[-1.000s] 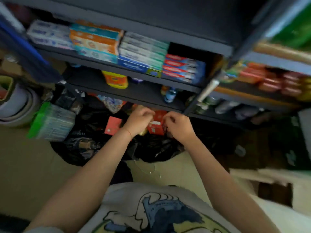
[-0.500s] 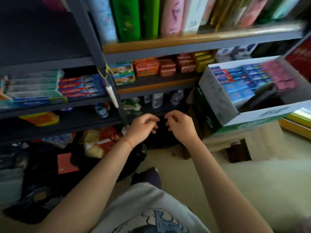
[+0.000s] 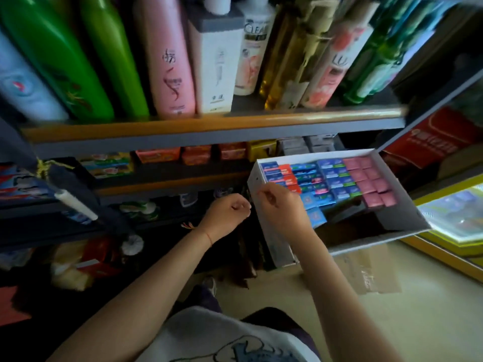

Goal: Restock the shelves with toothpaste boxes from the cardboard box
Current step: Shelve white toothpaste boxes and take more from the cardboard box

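Both hands raised; right hand (image 3: 281, 205) now over cardboard box (image 3: 271, 246).

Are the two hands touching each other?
Apart. In the head view a dark gap shows between the left hand and the right hand, beside the cardboard box.

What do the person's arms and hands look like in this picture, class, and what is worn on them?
Both forearms are bare, with no sleeves reaching them and no gloves. The left hand has a thin red string bracelet around its wrist. The right hand shows no ring, watch or band. Below the arms is a light T-shirt with a blue printed drawing.
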`<state>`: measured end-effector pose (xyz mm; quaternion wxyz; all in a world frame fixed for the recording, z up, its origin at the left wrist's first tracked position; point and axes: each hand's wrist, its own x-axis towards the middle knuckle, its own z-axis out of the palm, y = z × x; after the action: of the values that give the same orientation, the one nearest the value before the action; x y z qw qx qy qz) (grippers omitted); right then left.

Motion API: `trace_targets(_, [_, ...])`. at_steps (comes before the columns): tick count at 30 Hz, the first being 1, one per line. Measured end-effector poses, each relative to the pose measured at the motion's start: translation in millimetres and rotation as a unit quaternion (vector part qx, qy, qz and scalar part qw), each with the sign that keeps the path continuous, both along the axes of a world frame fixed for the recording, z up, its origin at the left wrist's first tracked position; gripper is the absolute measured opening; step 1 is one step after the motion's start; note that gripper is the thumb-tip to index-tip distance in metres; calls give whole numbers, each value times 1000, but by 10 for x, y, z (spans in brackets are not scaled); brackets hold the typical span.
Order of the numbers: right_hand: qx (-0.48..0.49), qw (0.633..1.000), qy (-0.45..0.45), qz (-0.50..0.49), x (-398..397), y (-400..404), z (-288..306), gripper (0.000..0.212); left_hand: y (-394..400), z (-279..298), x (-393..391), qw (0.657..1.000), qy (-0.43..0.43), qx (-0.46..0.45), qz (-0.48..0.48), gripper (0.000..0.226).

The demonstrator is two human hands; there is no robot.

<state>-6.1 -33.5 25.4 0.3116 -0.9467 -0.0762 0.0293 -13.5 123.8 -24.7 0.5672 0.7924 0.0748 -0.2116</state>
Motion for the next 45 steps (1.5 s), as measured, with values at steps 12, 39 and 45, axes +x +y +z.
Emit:
trace_targets(12, [-88,963,56,248,618,-1549,-405,107,-1189,-11,85,940,-185,286,-26,45])
trace_targets(39, [192,892,23,410,428,-1791,1318,89,-1866,889,-412,926,-86,-157,332,42])
trace_targets(45, [431,811,85,387,-192,-1250,2127,81,-1569,1378,-1014,886,-188,-288,311,52])
